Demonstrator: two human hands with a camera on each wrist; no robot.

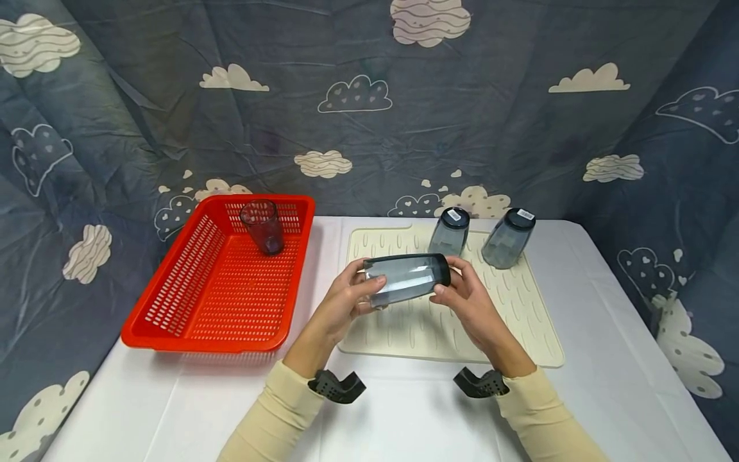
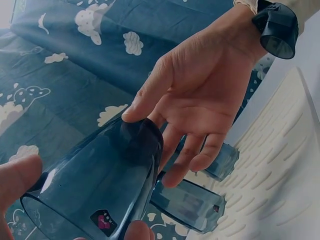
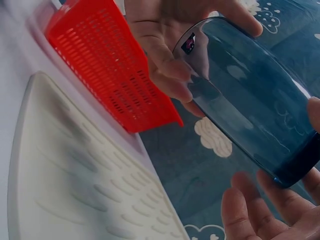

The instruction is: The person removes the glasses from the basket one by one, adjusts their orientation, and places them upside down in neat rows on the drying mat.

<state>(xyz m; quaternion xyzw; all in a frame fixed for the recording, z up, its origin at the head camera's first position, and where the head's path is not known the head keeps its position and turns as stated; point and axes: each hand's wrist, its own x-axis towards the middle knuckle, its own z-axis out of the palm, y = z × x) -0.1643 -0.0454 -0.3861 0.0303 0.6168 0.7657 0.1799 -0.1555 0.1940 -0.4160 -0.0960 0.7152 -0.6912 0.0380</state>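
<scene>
A dark see-through tumbler lies on its side in the air above the cream ribbed mat. My left hand grips its open rim end with the thumb on top and the fingers underneath. At the dark base end, my right hand holds on with the thumb over the base and the fingers curled below. The left wrist view shows the tumbler close up with the right hand at its base. In the right wrist view the tumbler crosses between the left hand and the right fingers.
Two more tumblers stand upside down at the back of the mat. A red slotted basket sits to the left with one tumbler upright in it. White table in front; cloud-print cloth behind.
</scene>
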